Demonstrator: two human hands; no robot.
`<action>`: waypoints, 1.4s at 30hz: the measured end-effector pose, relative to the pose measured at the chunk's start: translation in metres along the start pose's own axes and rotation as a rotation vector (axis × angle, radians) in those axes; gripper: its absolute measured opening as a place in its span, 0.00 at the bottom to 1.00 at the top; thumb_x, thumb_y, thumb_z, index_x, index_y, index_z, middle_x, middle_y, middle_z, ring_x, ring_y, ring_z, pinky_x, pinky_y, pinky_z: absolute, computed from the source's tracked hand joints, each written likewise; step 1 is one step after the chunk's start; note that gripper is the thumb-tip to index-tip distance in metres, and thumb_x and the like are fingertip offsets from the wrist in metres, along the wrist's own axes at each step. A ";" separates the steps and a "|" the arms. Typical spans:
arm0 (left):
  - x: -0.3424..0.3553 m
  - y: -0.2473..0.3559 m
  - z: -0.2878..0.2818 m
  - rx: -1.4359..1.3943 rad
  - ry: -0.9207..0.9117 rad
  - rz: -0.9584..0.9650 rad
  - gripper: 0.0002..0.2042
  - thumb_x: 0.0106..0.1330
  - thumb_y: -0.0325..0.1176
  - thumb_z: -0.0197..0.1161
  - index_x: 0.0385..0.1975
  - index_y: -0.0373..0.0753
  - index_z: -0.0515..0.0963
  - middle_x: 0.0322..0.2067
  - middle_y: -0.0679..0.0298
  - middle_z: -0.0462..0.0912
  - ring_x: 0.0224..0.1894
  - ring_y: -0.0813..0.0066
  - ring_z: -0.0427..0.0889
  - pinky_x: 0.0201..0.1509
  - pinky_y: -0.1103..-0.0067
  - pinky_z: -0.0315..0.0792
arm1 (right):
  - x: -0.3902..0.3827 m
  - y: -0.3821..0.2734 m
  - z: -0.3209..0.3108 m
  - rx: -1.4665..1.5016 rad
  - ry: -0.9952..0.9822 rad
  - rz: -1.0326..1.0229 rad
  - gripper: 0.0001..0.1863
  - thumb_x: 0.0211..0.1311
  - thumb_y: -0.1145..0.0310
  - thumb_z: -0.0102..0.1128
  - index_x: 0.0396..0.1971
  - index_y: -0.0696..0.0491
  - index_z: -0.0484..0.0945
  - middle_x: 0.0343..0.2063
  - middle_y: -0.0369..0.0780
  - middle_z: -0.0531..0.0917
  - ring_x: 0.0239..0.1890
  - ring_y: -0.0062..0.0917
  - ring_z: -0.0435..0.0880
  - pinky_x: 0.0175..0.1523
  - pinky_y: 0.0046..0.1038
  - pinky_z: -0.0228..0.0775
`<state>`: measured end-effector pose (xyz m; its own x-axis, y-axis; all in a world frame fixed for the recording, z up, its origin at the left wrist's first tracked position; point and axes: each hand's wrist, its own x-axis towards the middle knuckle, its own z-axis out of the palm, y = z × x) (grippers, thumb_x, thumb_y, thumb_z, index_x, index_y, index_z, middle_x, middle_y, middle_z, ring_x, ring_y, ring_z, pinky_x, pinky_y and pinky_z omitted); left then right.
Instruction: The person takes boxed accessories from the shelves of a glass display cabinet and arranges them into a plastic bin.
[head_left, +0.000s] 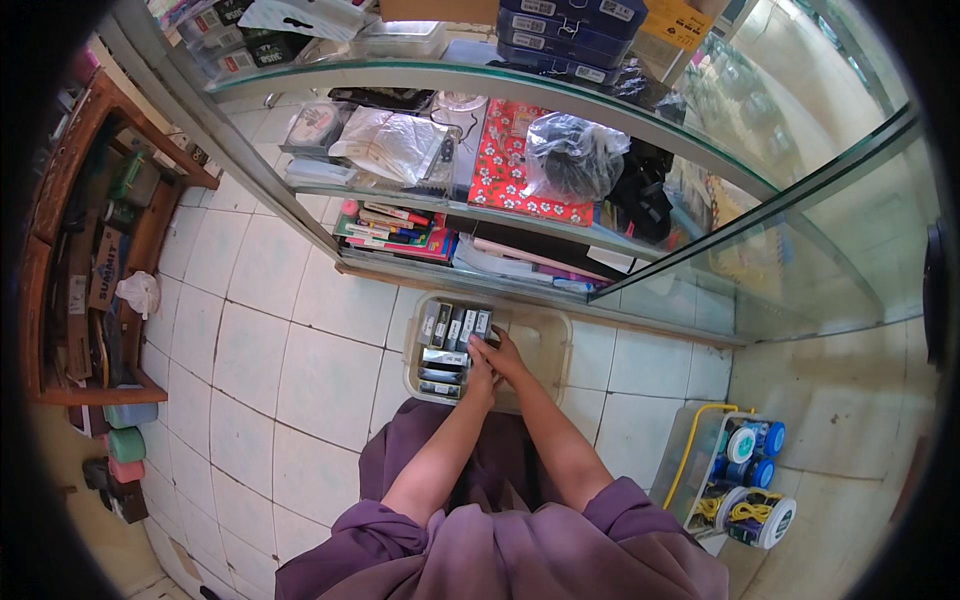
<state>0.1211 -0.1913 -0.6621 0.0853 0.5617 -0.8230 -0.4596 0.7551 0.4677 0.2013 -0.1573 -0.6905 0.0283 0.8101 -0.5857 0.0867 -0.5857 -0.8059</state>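
Observation:
Below the shelves, a clear plastic bin (pixel 563 345) stands on the floor in front of me. Small flat boxes with pale labels fill its left side: an upright row at the back, including a dark box (pixel 455 329), and several laid crosswise nearer me, such as a white-edged box (pixel 441 357). My two hands meet over the bin's middle. My right hand (pixel 508 360) has bent fingers at the small box (pixel 482 322) ending the row. My left hand (pixel 481 374) is closed just beside it, its fingertips partly hidden. What lies between the palms does not show.
Ahead, a glass display case (pixel 460 273) holds wrapped goods, markers and dark boxes (pixel 565 35). On the right, a clear crate (pixel 697 465) contains blue-lidded jars (pixel 762 470). A wooden cabinet (pixel 95 395) stands at the left on the white tiled floor (pixel 250 375).

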 end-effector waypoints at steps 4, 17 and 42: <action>-0.012 0.007 -0.006 -0.010 0.029 0.004 0.41 0.63 0.72 0.34 0.67 0.46 0.56 0.63 0.60 0.64 0.62 0.59 0.67 0.56 0.65 0.68 | -0.011 -0.011 0.008 -0.015 -0.014 0.017 0.59 0.44 0.40 0.72 0.68 0.59 0.51 0.55 0.58 0.72 0.56 0.45 0.75 0.41 0.40 0.79; -0.052 0.006 -0.031 -0.050 -0.052 0.051 0.47 0.64 0.70 0.38 0.70 0.37 0.41 0.70 0.50 0.46 0.68 0.50 0.56 0.65 0.56 0.59 | -0.043 -0.002 -0.005 -0.016 0.066 0.031 0.54 0.49 0.35 0.64 0.66 0.60 0.56 0.54 0.58 0.74 0.58 0.40 0.73 0.59 0.33 0.67; -0.195 0.058 -0.045 0.219 -0.112 0.515 0.27 0.69 0.49 0.51 0.63 0.39 0.62 0.43 0.66 0.73 0.43 0.78 0.71 0.43 0.74 0.72 | -0.205 -0.105 -0.001 0.067 -0.031 -0.334 0.30 0.67 0.44 0.51 0.61 0.47 0.67 0.53 0.37 0.75 0.52 0.24 0.76 0.51 0.29 0.68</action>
<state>0.0376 -0.2720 -0.4892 -0.0025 0.8993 -0.4373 -0.2738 0.4199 0.8653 0.1869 -0.2625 -0.4858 -0.0208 0.9569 -0.2898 0.0201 -0.2894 -0.9570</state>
